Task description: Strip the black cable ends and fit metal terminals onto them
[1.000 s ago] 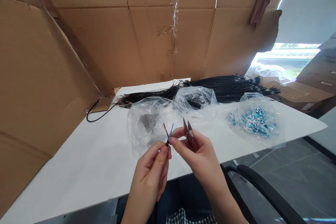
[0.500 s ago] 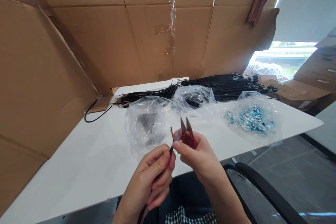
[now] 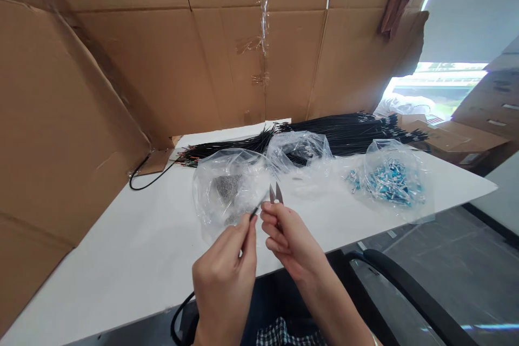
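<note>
My left hand (image 3: 227, 275), its back turned up, pinches a thin black cable (image 3: 253, 213) near its end. A loop of black cable hangs below that hand at the table's front edge. Small snips (image 3: 276, 193) are held in my right hand (image 3: 290, 232), with the two blades pointing up and spread apart. The right fingertips are close to the cable's end; whether they touch it I cannot tell. Fine wires at the tip are blurred. The snips' handles are mostly hidden by the fingers.
Clear bags (image 3: 206, 189) lie on the white table (image 3: 141, 259); another bag (image 3: 395, 181) holds blue-and-metal pieces. Black cable bundles (image 3: 352, 132) line the back, before a cardboard wall (image 3: 227, 65). A chair armrest (image 3: 409, 286) is at my right.
Both hands have shifted left, and my left hand has rolled so its back faces up. The snips' red handles have gone behind my fingers. Copper strands and blue wire no longer show clearly.
</note>
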A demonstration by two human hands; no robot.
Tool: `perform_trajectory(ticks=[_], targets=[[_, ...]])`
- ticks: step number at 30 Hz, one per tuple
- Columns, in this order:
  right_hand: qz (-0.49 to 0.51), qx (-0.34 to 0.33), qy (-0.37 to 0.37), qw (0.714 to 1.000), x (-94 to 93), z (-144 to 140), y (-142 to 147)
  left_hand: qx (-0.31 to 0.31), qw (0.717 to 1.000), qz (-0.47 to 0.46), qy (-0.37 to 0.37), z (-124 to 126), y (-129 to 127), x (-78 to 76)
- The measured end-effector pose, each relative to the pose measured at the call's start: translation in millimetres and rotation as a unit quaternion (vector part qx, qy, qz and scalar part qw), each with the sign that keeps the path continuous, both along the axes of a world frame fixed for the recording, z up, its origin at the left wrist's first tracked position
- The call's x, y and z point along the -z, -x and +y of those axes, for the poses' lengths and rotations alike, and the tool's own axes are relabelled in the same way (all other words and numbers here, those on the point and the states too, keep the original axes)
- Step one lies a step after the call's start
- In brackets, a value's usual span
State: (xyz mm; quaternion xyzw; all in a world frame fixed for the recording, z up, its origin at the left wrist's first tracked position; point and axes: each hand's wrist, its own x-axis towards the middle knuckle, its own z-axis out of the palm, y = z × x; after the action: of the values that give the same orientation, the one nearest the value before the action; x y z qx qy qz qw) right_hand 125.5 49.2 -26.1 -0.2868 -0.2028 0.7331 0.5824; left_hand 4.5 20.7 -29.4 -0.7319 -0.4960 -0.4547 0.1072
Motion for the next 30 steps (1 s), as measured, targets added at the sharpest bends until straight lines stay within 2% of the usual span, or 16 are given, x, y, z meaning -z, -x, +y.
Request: perform_trajectory(ticks=[3, 5, 7, 11, 13, 15, 18, 22, 25, 27, 30], targets=[[0.004, 0.038, -0.001, 0.999, 1.8, 4.2, -8.1, -0.056, 0.995, -0.078, 0.036, 2.9, 10.6, -11.0], [-0.009, 0.059, -0.020, 0.998, 1.1, 4.4, -14.2, -0.066, 0.969, -0.198, 0.129, 2.6, 16.3, -20.5], [-0.049, 0.077, -0.047, 0.995, -0.8, 2.1, -17.3, -0.025, 0.913, -0.316, 0.255, 1.9, 19.6, -27.6], [-0.181, 0.115, -0.119, 0.970, -4.6, -5.6, -13.9, 0.151, 0.772, -0.426, 0.448, 3.5, 20.5, -29.5], [-0.202, 0.098, -0.163, 0.961, -5.6, -8.7, -11.4, 0.225, 0.699, -0.454, 0.504, 5.9, 19.6, -27.2], [-0.192, 0.064, -0.189, 0.961, -6.8, -11.0, -10.6, 0.274, 0.637, -0.477, 0.540, 8.1, 18.6, -25.8], [-0.189, 0.051, -0.184, 0.963, -9.8, -14.1, -12.1, 0.310, 0.580, -0.495, 0.568, 9.7, 17.4, -26.2], [-0.214, 0.062, -0.177, 0.959, -15.6, -19.4, -14.3, 0.330, 0.554, -0.496, 0.582, 10.1, 17.0, -26.0], [-0.233, 0.073, -0.179, 0.953, -18.1, -22.0, -14.2, 0.325, 0.563, -0.486, 0.584, 10.3, 16.3, -24.3], [-0.243, 0.085, -0.182, 0.949, -18.0, -22.4, -13.3, 0.314, 0.583, -0.474, 0.580, 9.6, 15.0, -24.6], [-0.259, 0.100, -0.186, 0.943, -16.5, -21.7, -11.9, 0.278, 0.645, -0.433, 0.566, 6.4, 12.4, -27.4]])
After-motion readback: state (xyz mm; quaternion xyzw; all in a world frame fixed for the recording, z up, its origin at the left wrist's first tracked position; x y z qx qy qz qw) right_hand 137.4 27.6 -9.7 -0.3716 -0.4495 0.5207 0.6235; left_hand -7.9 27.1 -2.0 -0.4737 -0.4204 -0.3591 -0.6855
